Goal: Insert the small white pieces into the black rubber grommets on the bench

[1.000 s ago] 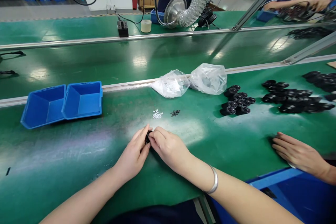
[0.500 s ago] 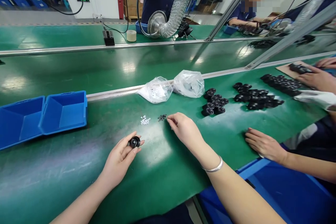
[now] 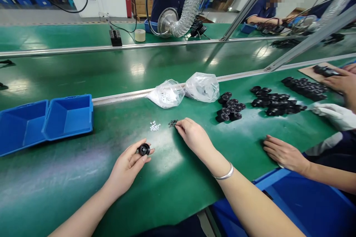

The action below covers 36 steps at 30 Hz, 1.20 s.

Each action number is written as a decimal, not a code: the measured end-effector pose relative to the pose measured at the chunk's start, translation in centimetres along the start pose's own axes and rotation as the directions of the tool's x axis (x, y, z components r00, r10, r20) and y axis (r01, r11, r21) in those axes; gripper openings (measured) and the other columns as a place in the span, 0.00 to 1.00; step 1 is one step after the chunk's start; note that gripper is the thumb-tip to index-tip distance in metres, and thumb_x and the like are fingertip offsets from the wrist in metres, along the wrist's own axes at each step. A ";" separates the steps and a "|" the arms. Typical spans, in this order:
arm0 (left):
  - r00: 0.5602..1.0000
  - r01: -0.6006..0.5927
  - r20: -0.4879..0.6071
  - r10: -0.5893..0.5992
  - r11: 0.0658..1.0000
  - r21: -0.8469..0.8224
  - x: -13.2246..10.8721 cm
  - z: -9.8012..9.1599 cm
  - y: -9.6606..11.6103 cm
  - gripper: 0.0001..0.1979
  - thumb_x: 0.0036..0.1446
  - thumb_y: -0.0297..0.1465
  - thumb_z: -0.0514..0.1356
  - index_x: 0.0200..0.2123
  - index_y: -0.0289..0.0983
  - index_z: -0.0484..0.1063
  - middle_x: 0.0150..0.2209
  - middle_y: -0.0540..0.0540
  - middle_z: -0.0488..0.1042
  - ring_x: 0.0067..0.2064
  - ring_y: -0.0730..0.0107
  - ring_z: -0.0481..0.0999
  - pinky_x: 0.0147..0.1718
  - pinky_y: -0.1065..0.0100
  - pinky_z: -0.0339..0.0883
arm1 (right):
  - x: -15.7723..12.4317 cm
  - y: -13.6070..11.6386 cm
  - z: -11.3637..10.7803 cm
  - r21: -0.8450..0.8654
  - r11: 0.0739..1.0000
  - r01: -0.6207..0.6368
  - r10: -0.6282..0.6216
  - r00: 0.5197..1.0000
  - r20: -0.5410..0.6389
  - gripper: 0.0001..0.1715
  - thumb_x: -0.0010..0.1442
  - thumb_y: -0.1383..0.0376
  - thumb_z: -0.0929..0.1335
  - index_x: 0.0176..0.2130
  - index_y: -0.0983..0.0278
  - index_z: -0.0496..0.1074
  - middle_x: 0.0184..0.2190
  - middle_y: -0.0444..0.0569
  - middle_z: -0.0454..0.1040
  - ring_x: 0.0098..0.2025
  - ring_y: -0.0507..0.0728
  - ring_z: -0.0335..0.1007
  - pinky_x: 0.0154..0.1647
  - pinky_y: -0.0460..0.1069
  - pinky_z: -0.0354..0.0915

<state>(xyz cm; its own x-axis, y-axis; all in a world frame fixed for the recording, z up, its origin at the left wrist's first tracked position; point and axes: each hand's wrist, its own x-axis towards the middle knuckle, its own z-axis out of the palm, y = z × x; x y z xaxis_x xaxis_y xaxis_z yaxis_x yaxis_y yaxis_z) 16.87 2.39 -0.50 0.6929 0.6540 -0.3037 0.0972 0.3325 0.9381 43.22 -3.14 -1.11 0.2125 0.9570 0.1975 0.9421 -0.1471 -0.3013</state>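
Observation:
My left hand holds a round black part between thumb and fingers, its hollow face turned up. My right hand has thumb and forefinger pinched together at the edge of a small pile of tiny black pieces; whatever the fingertips hold is too small to make out. Just left of that pile, small white pieces lie loose on the green table. Behind them rest two clear plastic bags, one with white pieces and another beside it.
Two blue bins stand at the left. Clusters of black round parts lie to the right, near a co-worker's bare hand and gloved hand. A blue crate is at the lower right. A metal rail runs behind the bags.
The view has shifted slightly. My right fingertips have moved a little left, onto the edge of the black pile. My left hand keeps its hold on the black part.

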 end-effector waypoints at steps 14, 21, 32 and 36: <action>1.000 0.011 0.017 -0.012 1.000 0.010 -0.1 -0.1 0.2 0.27 0.61 0.41 0.60 0.61 0.40 0.61 0.59 0.40 0.71 0.59 0.52 0.72 0.56 0.52 0.71 | -0.4 -0.2 -0.6 0.006 0.999 0.040 -0.040 0.999 0.000 0.11 0.68 0.68 0.62 0.35 0.65 0.71 0.32 0.51 0.72 0.32 0.58 0.72 0.33 0.51 0.68; 1.000 0.025 0.010 -0.025 1.000 -0.006 0.1 -0.1 0.2 0.28 0.60 0.41 0.61 0.61 0.38 0.61 0.60 0.38 0.70 0.58 0.51 0.74 0.56 0.52 0.72 | -0.4 -1.3 -0.2 0.146 0.979 0.144 -0.152 0.987 0.043 0.06 0.68 0.68 0.64 0.42 0.65 0.71 0.37 0.52 0.73 0.36 0.58 0.73 0.37 0.51 0.70; 0.998 0.041 0.044 -0.039 0.997 -0.068 0.0 -0.1 0.6 0.28 0.60 0.38 0.62 0.61 0.37 0.62 0.58 0.38 0.72 0.57 0.52 0.74 0.56 0.52 0.70 | -0.7 -2.8 -0.5 0.343 0.923 0.175 -0.180 0.984 -0.018 0.07 0.67 0.67 0.65 0.36 0.64 0.71 0.32 0.49 0.72 0.33 0.55 0.70 0.34 0.49 0.68; 0.997 0.044 0.058 -0.040 0.997 -0.069 0.0 -0.3 0.1 0.29 0.59 0.37 0.63 0.61 0.37 0.62 0.57 0.39 0.73 0.57 0.54 0.75 0.58 0.54 0.68 | -1.5 -6.1 0.1 0.577 0.768 0.277 -0.291 0.954 -0.071 0.05 0.68 0.68 0.65 0.39 0.64 0.72 0.32 0.48 0.72 0.35 0.53 0.70 0.36 0.47 0.68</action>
<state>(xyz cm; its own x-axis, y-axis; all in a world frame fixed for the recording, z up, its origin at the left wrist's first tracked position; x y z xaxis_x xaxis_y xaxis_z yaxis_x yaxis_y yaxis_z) 16.71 2.65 -0.48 0.7288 0.5995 -0.3308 0.0783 0.4070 0.9101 37.16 -3.62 0.29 -0.0527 0.9380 0.3427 0.6328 0.2968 -0.7151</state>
